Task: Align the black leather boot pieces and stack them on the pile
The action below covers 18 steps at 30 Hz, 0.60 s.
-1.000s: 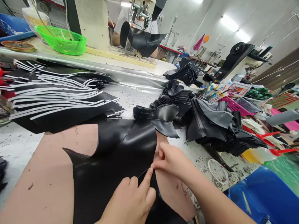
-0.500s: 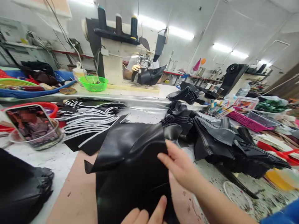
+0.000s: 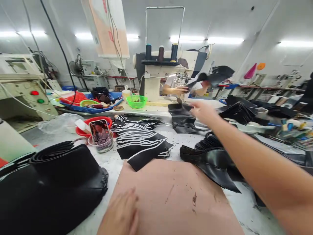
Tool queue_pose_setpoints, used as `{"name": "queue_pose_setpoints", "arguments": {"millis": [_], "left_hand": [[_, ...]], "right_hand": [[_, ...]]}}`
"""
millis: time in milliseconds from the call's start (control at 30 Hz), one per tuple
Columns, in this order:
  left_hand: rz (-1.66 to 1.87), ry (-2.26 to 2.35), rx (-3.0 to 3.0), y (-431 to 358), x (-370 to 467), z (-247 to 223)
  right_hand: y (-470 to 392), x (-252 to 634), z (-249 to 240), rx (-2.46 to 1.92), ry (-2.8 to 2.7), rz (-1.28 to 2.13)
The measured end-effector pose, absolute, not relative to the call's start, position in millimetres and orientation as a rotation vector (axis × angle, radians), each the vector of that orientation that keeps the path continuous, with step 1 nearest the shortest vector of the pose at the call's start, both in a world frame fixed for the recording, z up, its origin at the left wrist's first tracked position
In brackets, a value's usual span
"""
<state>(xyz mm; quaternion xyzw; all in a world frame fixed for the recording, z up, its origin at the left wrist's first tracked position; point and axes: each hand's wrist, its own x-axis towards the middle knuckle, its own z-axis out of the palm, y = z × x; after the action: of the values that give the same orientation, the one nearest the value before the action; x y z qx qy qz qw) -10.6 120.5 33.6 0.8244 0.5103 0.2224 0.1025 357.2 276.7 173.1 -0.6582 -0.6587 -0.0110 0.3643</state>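
Note:
My right hand (image 3: 201, 111) stretches far forward over the table, blurred by motion. Its fingertips meet the upper right edge of a black leather piece (image 3: 182, 119) near the back of the worktable; whether they grip it is unclear. My left hand (image 3: 122, 209) is low over a pinkish board (image 3: 166, 186), blurred, fingers extended and holding nothing. Beyond the board lie black pieces with white strips (image 3: 141, 137). Beside my right forearm is a stack of shaped black leather pieces (image 3: 210, 160). A large pile of curled black leather (image 3: 63, 182) stands to the left.
Across the table, a co-worker's hand (image 3: 179, 89) is at a sewing machine (image 3: 153, 81) with thread cones. A phone (image 3: 100, 132) leans in a clear tub near a red bowl (image 3: 109, 120). A green basket (image 3: 137, 101) and a blue tray (image 3: 97, 109) stand behind.
The black leather piece held over the board has left it. My right hand has reached forward, and my left hand has shifted left. The view has swung left.

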Motion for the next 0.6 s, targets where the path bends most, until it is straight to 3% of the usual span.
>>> {"name": "queue_pose_setpoints", "arguments": {"millis": [100, 233, 367, 600], "left_hand": [[0.640, 1.795, 2.141, 169.1, -2.5, 50.4], [0.723, 1.802, 1.865, 211.4, 15.1, 58.3], [0.879, 1.487, 1.643, 185.7, 26.1, 66.2], [0.846, 1.132, 1.051, 80.3, 25.7, 68.5]], "right_hand": [[244.9, 273.9, 114.9, -1.449, -2.120, 0.122], [203.8, 194.4, 68.2, -1.201, -2.346, 0.176], [173.9, 175.7, 73.5, -1.127, -2.305, 0.195], [81.0, 190.4, 105.5, -1.289, -2.127, 0.750]]}}
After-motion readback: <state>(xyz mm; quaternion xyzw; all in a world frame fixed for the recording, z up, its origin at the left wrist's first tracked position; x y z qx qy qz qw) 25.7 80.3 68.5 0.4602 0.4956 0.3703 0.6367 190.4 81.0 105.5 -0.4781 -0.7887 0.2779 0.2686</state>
